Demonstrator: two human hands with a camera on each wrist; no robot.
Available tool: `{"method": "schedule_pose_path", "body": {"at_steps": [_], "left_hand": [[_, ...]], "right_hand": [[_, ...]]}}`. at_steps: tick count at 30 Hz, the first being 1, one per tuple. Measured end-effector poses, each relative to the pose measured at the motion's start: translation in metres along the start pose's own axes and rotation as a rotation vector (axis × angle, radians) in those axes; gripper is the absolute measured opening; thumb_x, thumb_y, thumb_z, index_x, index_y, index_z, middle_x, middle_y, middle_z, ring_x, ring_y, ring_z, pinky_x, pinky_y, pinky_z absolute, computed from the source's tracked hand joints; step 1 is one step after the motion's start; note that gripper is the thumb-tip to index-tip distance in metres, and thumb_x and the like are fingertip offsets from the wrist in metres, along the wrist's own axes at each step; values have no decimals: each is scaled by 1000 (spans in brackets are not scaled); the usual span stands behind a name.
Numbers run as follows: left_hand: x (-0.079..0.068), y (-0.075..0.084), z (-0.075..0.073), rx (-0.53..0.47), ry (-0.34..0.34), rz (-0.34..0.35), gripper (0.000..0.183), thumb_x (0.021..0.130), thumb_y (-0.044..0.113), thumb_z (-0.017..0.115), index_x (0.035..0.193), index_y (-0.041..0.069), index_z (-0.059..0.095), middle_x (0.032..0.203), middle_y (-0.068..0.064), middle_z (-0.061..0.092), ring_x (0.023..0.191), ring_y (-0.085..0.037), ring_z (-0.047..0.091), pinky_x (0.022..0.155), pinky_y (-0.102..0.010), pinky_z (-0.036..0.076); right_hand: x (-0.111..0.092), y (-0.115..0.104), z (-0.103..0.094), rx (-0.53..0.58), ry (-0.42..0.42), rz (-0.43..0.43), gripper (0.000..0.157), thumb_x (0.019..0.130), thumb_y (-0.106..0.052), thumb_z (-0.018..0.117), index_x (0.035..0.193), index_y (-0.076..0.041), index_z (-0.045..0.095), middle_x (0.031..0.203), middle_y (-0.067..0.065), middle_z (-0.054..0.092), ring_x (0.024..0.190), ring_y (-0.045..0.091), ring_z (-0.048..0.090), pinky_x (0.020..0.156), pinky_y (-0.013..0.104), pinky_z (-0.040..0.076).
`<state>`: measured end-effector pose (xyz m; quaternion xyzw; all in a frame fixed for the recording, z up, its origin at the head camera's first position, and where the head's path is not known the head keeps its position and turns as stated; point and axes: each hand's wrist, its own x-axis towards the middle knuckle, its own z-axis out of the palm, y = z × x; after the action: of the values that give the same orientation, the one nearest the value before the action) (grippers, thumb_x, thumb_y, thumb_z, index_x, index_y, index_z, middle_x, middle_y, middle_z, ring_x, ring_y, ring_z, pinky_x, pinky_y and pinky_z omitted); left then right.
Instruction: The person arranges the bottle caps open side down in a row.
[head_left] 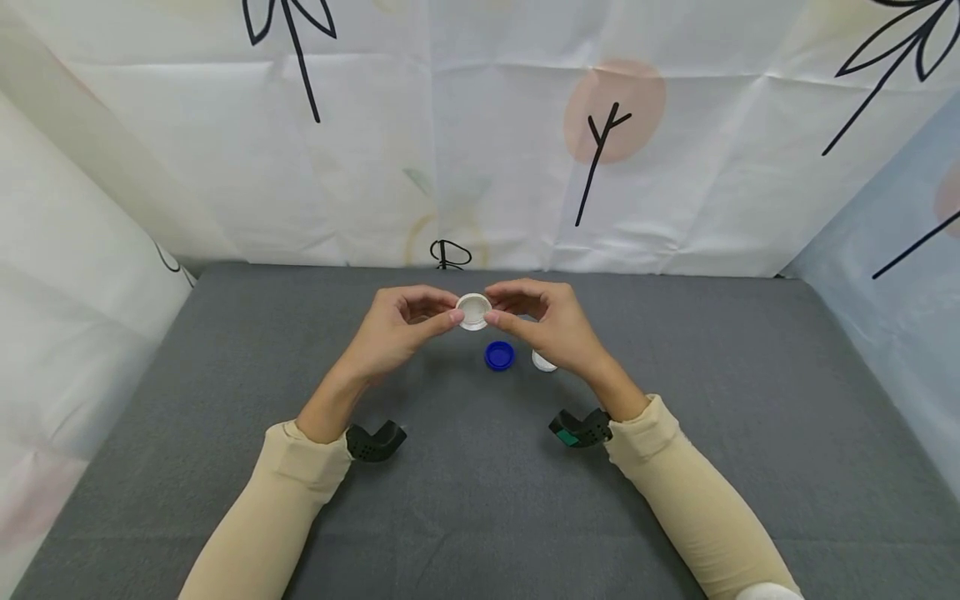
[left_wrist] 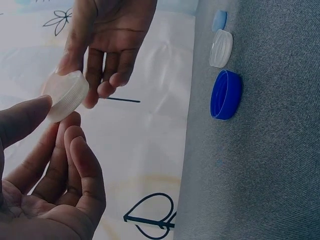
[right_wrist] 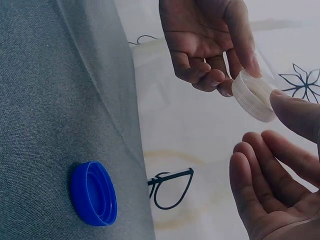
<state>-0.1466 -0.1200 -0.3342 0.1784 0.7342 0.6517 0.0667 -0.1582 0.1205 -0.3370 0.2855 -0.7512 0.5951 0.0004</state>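
Between both hands, above the table, a translucent white ribbed bottle cap (head_left: pixel 474 312) is held with its hollow side towards the head camera. The left hand (head_left: pixel 393 327) pinches its left edge, thumb in front and fingers behind. On the opposite edge, the right hand (head_left: pixel 546 323) grips it likewise; the right thumb presses the rim in the right wrist view. Below them a blue bottle cap (head_left: pixel 499 356) lies hollow side up on the cloth. Another white cap (head_left: pixel 543 362) lies beside it, partly hidden by the right hand.
A small light blue cap (left_wrist: pixel 219 21) lies beyond the white one in the left wrist view; the right hand hides it from the head view. Grey cloth (head_left: pixel 465 517) covers the table. A patterned white curtain (head_left: pixel 495 167) stands along the back edge.
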Motion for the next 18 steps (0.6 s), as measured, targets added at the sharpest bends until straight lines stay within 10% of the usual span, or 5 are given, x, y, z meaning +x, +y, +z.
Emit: {"method": "schedule_pose_path", "body": {"at_steps": [18], "left_hand": [[0,2,1,-19,4,46,23,93,7,75,114,-3,73,107,-12,74,99,-24,71,86,-33,57]], "right_hand": [[1,-1,-2,47,22,-34,14,89,6,74,104,6,74,99,14,72,89,20,70,83,33,56]]}}
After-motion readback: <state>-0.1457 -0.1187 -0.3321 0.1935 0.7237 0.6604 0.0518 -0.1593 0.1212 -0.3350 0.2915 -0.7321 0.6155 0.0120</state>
